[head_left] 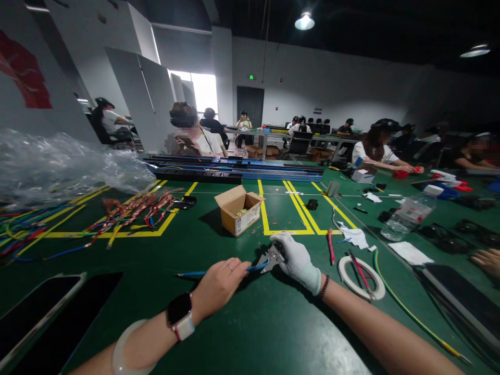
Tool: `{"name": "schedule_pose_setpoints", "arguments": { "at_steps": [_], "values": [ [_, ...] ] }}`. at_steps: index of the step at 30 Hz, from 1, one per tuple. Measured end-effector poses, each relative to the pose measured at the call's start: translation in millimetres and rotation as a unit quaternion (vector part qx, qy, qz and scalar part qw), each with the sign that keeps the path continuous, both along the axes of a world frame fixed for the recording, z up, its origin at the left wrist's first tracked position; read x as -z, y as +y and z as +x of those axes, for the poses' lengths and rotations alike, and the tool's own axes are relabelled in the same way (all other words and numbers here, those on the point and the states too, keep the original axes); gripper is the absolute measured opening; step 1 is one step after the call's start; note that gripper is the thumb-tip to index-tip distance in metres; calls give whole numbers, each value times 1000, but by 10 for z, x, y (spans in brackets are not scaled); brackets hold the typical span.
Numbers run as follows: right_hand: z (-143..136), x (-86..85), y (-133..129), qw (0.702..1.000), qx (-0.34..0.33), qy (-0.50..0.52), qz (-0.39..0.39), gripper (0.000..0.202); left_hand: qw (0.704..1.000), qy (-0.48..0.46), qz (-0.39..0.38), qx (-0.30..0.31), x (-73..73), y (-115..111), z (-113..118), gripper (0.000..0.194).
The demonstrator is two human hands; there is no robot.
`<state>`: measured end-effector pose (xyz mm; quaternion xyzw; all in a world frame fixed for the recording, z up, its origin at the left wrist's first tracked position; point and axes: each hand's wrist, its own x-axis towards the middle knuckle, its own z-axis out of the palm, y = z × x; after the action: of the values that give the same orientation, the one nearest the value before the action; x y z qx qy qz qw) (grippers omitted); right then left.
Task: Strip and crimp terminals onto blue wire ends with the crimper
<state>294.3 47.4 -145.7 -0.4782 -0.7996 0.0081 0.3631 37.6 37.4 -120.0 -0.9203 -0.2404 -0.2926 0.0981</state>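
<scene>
The open cardboard box [248,221] stands on the green table [195,317], with small yellow and green pieces inside. Nearer the wearer than the box, the left hand [220,283] is closed around a blue cable [197,274], palm down, thumb and fingers pressed together on it. The cable lies crosswise in front of the box: one end sticks out to the left of the hand, and the other runs right, past the fingertips, to a metal tool [269,260]. That tool is in front of the box and a little to its right, grasped by the right hand [295,259], which wears a white glove; the cable's right end meets the tool's jaws, just beside the gloved fingers. Whether the jaws are fully closed on it cannot be told. Small copper-coloured bits [269,223] are scattered just right of the box, and a small black block [312,204] lies farther right. Well to the right of the box and nearer the wearer are a short red cable [331,247], a white ring-shaped roll [344,276] and a yellow-green cable [402,303]; a clear bottle [407,217] lies tilted beyond them. Left of the box is a tangle of braided copper wire [135,209], with clear plastic sheeting [70,164] farther left. Long blue-and-black rails [234,171] lie behind the box.
</scene>
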Motion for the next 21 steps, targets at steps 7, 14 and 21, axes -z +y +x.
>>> {"name": "schedule_pose_setpoints", "arguments": {
  "at_steps": [7, 14, 21],
  "values": [
    [37, 23, 55, 999, 1, 28, 32, 54, 1000, -13, -23, -3, 11, 76, 57, 34],
    [85, -38, -60, 994, 92, -50, 13, 67, 997, -9, -76, -10, 24, 79, 141, 32],
    [85, -276, -162, 974, 186, -130, 11, 56, 925, -2, -367, -99, -224, -1, 304, 23]
  ]
}}
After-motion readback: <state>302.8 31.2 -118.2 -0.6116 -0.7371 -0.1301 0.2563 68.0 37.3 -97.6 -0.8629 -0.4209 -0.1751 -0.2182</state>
